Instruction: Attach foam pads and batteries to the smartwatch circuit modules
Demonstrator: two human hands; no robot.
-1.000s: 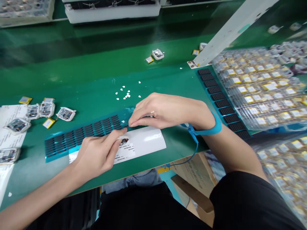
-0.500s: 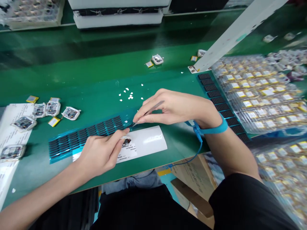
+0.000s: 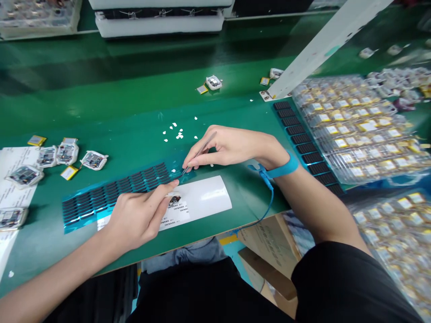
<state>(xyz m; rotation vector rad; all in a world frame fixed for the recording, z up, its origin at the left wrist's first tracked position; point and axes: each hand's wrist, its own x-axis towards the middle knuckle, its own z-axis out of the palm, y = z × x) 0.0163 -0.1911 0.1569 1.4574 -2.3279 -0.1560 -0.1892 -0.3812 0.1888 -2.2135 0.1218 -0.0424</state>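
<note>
Head view, as we logged it: our right hand [image 3: 232, 147] had its fingers clamped on tweezers [image 3: 198, 149] at the blue-backed sheet of black pads [image 3: 114, 195], rows mostly full, on the green tabletop [image 3: 128, 143]; our left hand [image 3: 134, 215] had its fingers together at the sheet's edge, grip unclear.

Steel tweezers [image 3: 198, 150], glossy white paper backing [image 3: 208, 195], smooth green bench top [image 3: 128, 134]

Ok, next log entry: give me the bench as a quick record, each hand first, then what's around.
right hand: holds steel tweezers, tips on the blue sheet of black pads
left hand: fingertips at that sheet's edge, above a white printed sheet
right wrist: blue wrist strap
rest: pouch batteries, circuit modules, green bench mat
</note>
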